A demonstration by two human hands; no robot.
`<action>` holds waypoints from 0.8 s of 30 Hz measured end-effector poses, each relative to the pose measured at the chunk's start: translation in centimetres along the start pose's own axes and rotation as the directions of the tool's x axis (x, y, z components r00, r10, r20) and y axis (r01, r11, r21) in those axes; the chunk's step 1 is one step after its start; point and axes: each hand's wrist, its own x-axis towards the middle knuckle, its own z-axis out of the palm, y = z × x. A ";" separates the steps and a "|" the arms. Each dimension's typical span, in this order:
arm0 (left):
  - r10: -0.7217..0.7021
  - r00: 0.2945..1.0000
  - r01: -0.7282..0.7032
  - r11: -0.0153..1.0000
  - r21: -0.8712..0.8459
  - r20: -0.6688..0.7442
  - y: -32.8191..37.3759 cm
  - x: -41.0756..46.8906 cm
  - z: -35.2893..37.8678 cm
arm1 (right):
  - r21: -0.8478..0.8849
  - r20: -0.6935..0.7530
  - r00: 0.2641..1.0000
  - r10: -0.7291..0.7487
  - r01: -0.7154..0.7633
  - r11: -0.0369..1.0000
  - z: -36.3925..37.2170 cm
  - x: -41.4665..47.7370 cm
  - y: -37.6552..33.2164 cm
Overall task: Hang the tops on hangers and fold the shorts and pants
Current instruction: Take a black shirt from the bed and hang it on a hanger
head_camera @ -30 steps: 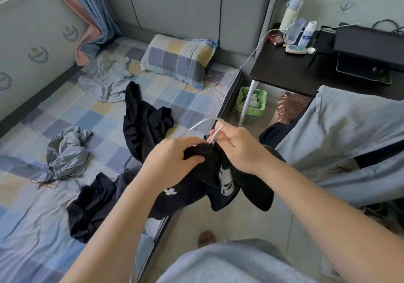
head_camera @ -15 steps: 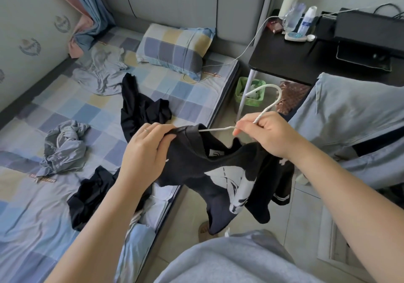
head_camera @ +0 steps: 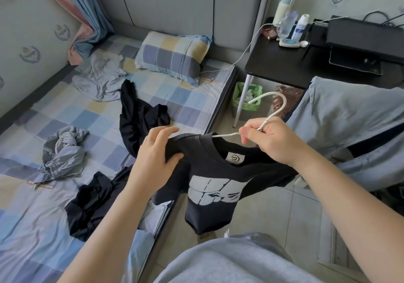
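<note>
Right now you hold one hanger (head_camera: 283, 99) and one tee (head_camera: 207, 164) in front of you, above the gap between bed (head_camera: 43, 228) and floor (head_camera: 273, 217). Your hands are apart. Your right hand (head_camera: 269, 142) pinches the white hanger just below its hook, and your left hand (head_camera: 157, 158) grips the tee's shoulder, fingers over the cloth and thumb under it. The tee is black with a white print on the chest. One arm of the hanger runs into its neck opening, and the body hangs down from both hands. Four loose garments lie on the bed. One black garment (head_camera: 140, 116) is spread near the middle and a second lies bunched (head_camera: 94, 201) by the near edge. One grey garment (head_camera: 100, 77) lies up by the curtain (head_camera: 87, 5) and another is crumpled (head_camera: 61, 151) at the left. The bed has a checked sheet and one checked pillow (head_camera: 172, 55) at its head, with a white cable (head_camera: 247, 48) trailing onto it. Beside the bed stands one black table (head_camera: 282, 64) carrying three bottles (head_camera: 283, 5) and one printer (head_camera: 363, 40). One green bin (head_camera: 239, 94) sits under it. Grey-blue cloth (head_camera: 349, 112) is draped at your right; how many pieces, I cannot tell.
</note>
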 end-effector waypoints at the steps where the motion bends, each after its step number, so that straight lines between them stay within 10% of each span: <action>1: -0.046 0.998 0.044 0.998 -0.037 -0.046 -0.4 -0.4 0.3 | -0.003 -0.012 1.000 -0.009 0.009 1.000 -0.2 -0.1 0.0; 13: -0.077 0.925 0.081 0.997 -0.006 -0.373 -0.7 0.0 -0.1 | 0.049 -0.053 0.997 0.051 -0.049 0.998 -1.2 -0.6 1.1; 24: -0.210 0.957 0.181 0.971 -0.154 -0.201 -0.7 1.1 0.9 | 0.237 -0.026 0.995 0.099 -0.091 0.967 -1.6 -0.5 0.8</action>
